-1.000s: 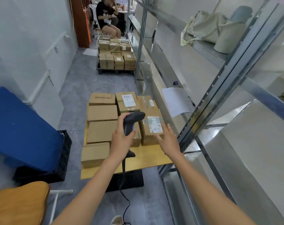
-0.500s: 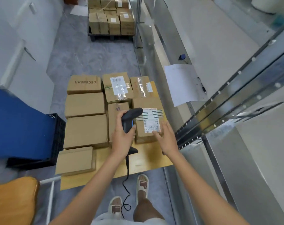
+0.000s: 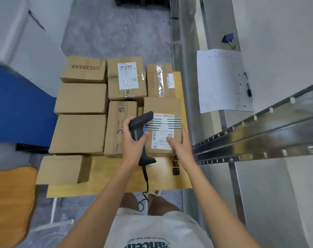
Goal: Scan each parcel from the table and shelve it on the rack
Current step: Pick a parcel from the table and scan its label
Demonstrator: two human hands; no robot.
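Eight boxes sit on the table, counted from the parcel at its right edge. That parcel carries a white label crossed by dark scan lines. Left of the parcel stands one taped box, and further left two plain boxes one behind the other. Behind the parcel are two labelled boxes side by side, with one printed box left of them. One more box lies at the table's near left corner, overhanging the edge.

The left hand is wrapped round the handle of one scanner, whose head hangs just over the label. The right hand holds the parcel's near right corner, thumb on the label; the fingers seem to curl down the side, though they are hidden. Right of the parcel runs the rack, with one sheet and one clip on a shelf.
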